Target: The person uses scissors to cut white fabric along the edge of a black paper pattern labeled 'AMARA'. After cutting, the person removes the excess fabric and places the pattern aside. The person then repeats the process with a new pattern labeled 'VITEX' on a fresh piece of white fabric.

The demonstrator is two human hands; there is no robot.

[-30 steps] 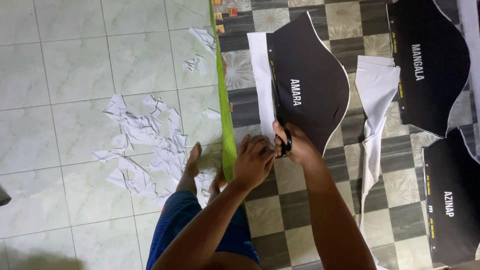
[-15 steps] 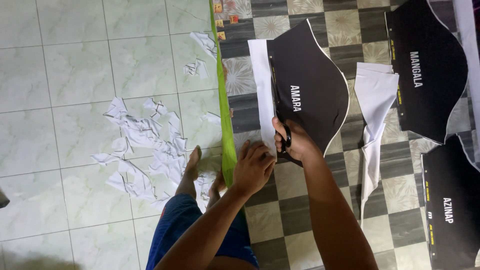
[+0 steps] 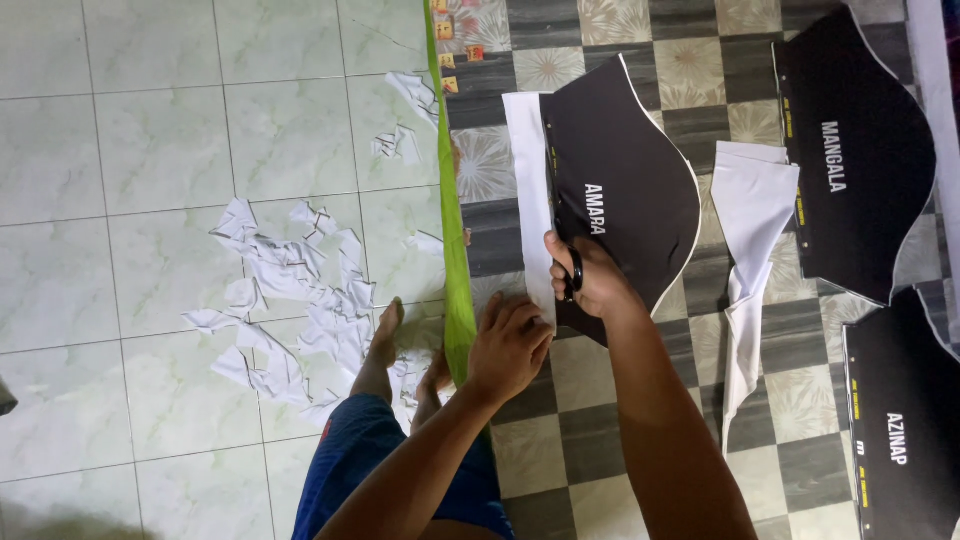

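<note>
My right hand point(image 3: 588, 277) grips black-handled scissors point(image 3: 573, 272) at the near edge of a curved black printed sheet point(image 3: 625, 180) with a white outline. The blades run along the sheet's left side, beside its white paper margin strip point(image 3: 527, 170). My left hand point(image 3: 510, 345) lies flat on the near end of that strip, fingers apart, pressing it to the checkered mat point(image 3: 560, 440). My bare feet point(image 3: 385, 335) show just left of the mat.
A green edge band point(image 3: 450, 200) separates the mat from pale floor tiles point(image 3: 150, 150). White paper offcuts point(image 3: 290, 300) litter the tiles. Two more black curved sheets point(image 3: 855, 150) point(image 3: 900, 430) and a loose white scrap point(image 3: 745, 250) lie to the right.
The scissors and my right hand have crept a little farther along the sheet's left edge. My left hand stays on the strip.
</note>
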